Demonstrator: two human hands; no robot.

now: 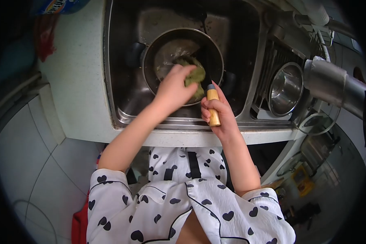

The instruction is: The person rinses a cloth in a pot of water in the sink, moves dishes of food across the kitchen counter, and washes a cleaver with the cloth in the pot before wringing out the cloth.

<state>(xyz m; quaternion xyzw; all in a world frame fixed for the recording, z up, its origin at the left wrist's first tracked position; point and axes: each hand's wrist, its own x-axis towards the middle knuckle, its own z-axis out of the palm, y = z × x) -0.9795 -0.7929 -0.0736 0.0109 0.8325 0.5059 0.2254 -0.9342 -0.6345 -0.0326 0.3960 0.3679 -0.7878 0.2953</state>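
A round metal pot [149, 83] with dark side handles stands in the sink, and a little water glints inside it. Over its near side, my left hand [177, 85] is closed on a crumpled green cloth [197, 76], slightly blurred by motion. My right hand [218, 106] wraps around the light wooden handle of a utensil [213, 106] at the pot's near right rim. A grey collar tops that handle. The utensil's working end is dark and hard to make out against the pot, so its kind does not show.
The steel sink [124, 118] surrounds the pot, with a dark utensil [197, 14] near its back. To the right, a shiny metal bowl [286, 89] rests by a rack [268, 69]. A blue package [59, 6] lies at the counter's [79, 81] far left.
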